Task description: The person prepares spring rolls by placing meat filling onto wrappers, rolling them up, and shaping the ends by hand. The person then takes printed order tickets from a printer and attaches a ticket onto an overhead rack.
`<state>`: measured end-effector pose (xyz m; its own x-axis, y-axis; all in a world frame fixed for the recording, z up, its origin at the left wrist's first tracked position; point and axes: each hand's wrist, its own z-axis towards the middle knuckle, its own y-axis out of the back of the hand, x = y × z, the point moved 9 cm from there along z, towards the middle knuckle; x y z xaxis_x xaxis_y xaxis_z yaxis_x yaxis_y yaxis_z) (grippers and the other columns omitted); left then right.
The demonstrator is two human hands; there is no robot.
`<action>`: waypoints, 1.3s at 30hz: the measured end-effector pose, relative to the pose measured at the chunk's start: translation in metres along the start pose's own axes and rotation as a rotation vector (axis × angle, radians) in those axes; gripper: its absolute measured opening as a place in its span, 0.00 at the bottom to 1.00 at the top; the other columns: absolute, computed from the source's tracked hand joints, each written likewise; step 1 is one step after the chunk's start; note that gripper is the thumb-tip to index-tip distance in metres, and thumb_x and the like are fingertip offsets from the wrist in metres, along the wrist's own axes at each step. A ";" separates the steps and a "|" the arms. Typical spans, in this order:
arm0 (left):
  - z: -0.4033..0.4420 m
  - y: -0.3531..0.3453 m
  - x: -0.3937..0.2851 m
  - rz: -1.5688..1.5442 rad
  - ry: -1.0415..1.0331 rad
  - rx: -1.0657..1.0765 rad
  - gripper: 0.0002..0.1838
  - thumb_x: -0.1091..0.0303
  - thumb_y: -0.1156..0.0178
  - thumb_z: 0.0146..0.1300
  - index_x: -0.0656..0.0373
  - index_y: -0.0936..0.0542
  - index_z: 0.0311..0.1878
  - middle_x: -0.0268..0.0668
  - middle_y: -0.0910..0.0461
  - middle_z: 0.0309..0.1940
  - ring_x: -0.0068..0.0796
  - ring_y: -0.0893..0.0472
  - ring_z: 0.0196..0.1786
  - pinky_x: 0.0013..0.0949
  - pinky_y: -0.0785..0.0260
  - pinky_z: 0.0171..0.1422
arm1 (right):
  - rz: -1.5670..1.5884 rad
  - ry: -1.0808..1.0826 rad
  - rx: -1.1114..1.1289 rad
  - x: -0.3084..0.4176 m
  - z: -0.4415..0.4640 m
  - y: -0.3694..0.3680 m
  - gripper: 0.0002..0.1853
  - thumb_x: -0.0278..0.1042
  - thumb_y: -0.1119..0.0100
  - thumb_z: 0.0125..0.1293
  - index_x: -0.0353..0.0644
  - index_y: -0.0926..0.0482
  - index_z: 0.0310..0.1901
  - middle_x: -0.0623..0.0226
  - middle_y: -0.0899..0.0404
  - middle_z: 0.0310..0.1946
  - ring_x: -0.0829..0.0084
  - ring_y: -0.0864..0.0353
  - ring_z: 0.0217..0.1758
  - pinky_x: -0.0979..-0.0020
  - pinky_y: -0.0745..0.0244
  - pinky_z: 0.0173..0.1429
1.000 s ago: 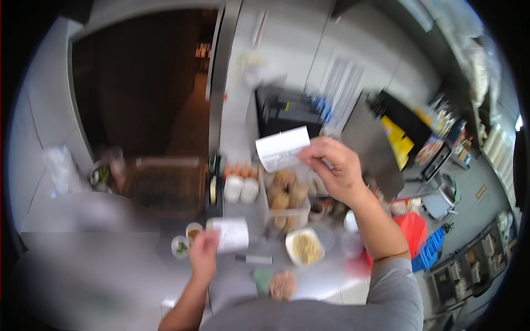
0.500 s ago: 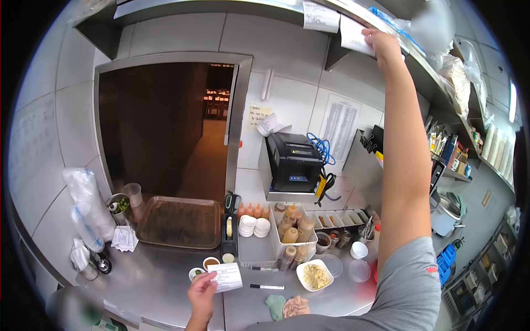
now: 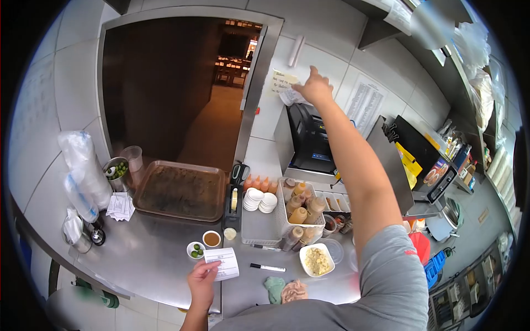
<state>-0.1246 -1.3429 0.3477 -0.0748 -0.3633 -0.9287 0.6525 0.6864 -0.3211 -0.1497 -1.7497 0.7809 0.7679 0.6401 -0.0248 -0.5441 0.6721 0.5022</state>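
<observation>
My left hand (image 3: 202, 277) pinches a printed receipt (image 3: 222, 263) above the counter, close to a small bowl of green limes (image 3: 196, 250) and a small bowl of brown sauce (image 3: 211, 239). Stretched out in front, my right hand (image 3: 316, 88) is over the top of a black receipt printer (image 3: 311, 140), its fingers apart. Beside its thumb, a curl of white paper (image 3: 292, 97) sticks out from the printer; whether they touch I cannot tell.
A brown tray (image 3: 179, 190) lies at the back left by the doorway. Sauce bottles fill a white basket (image 3: 288, 220). A bowl of chopped yellowish food (image 3: 317, 260), a black marker (image 3: 268, 267) and cloths (image 3: 294, 291) are near the front. A shelf overhangs at upper right.
My right hand has come down and left from the slip on the upper shelf edge to the printer. My left hand still holds its receipt. The view has shifted.
</observation>
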 end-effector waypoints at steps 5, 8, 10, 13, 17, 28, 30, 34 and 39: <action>0.010 0.001 0.000 0.111 0.072 0.019 0.18 0.83 0.45 0.62 0.64 0.21 0.55 0.37 0.26 0.53 0.24 0.24 0.52 0.25 0.33 0.57 | 0.725 0.000 0.284 0.006 0.018 -0.044 0.33 0.17 0.41 0.51 0.40 0.30 0.63 0.62 0.22 0.42 0.71 0.22 0.45 0.72 0.25 0.50; 0.030 -0.005 -0.008 -0.034 0.102 0.015 0.19 0.81 0.46 0.64 0.63 0.24 0.59 0.36 0.26 0.52 0.24 0.26 0.53 0.25 0.34 0.59 | 1.277 0.110 0.330 0.065 -0.042 0.040 0.33 0.12 0.47 0.53 0.43 0.31 0.64 0.65 0.25 0.48 0.75 0.24 0.44 0.74 0.27 0.51; 0.047 -0.025 -0.024 -0.037 0.085 0.124 0.19 0.73 0.49 0.69 0.63 0.27 0.62 0.36 0.28 0.56 0.26 0.29 0.60 0.28 0.39 0.65 | 1.471 0.020 0.508 0.082 -0.096 0.067 0.32 0.10 0.49 0.55 0.41 0.31 0.65 0.64 0.31 0.57 0.76 0.26 0.48 0.75 0.31 0.58; 0.070 -0.066 -0.041 -0.212 0.054 0.344 0.24 0.58 0.54 0.74 0.64 0.32 0.67 0.39 0.32 0.63 0.30 0.33 0.66 0.32 0.45 0.71 | 1.651 0.218 0.514 0.098 -0.168 0.093 0.30 0.11 0.50 0.58 0.32 0.33 0.65 0.60 0.37 0.63 0.69 0.35 0.66 0.70 0.42 0.70; 0.101 -0.120 -0.089 -0.738 0.158 0.551 0.48 0.26 0.66 0.64 0.59 0.43 0.72 0.42 0.39 0.70 0.39 0.38 0.71 0.49 0.47 0.73 | 1.788 0.175 0.699 0.109 -0.256 0.094 0.29 0.11 0.48 0.61 0.31 0.34 0.65 0.60 0.40 0.64 0.67 0.38 0.69 0.69 0.44 0.71; 0.130 -0.078 -0.064 -0.760 0.124 0.031 0.18 0.63 0.40 0.65 0.59 0.25 0.55 0.35 0.21 0.50 0.30 0.22 0.54 0.37 0.31 0.60 | 1.517 -0.095 0.871 0.065 -0.317 0.092 0.16 0.16 0.43 0.62 0.34 0.22 0.52 0.65 0.26 0.49 0.75 0.26 0.54 0.74 0.31 0.59; 0.129 -0.074 -0.071 -0.751 0.122 0.013 0.18 0.66 0.38 0.63 0.59 0.25 0.55 0.34 0.21 0.50 0.30 0.22 0.54 0.36 0.31 0.60 | 1.396 -0.139 0.964 0.053 -0.315 0.084 0.11 0.18 0.42 0.63 0.35 0.19 0.47 0.69 0.23 0.44 0.78 0.23 0.48 0.76 0.28 0.53; 0.120 -0.062 -0.100 -0.497 -0.031 -0.067 0.18 0.68 0.43 0.67 0.65 0.26 0.57 0.36 0.21 0.50 0.28 0.21 0.54 0.34 0.27 0.57 | 0.774 0.613 0.604 0.054 -0.257 0.139 0.13 0.13 0.41 0.51 0.37 0.18 0.39 0.61 0.23 0.40 0.65 0.20 0.41 0.72 0.25 0.45; 0.108 -0.075 -0.091 -0.465 0.005 -0.014 0.16 0.70 0.43 0.67 0.66 0.25 0.56 0.37 0.21 0.49 0.29 0.20 0.51 0.34 0.27 0.53 | 0.442 0.713 -0.628 0.001 -0.091 0.303 0.10 0.19 0.42 0.58 0.42 0.17 0.40 0.64 0.19 0.36 0.71 0.21 0.38 0.73 0.26 0.44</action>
<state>-0.0853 -1.4291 0.4758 -0.3612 -0.6315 -0.6861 0.5384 0.4596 -0.7064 -0.3448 -1.5111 0.8542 0.1922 0.8096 -0.5546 -0.9621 0.2670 0.0564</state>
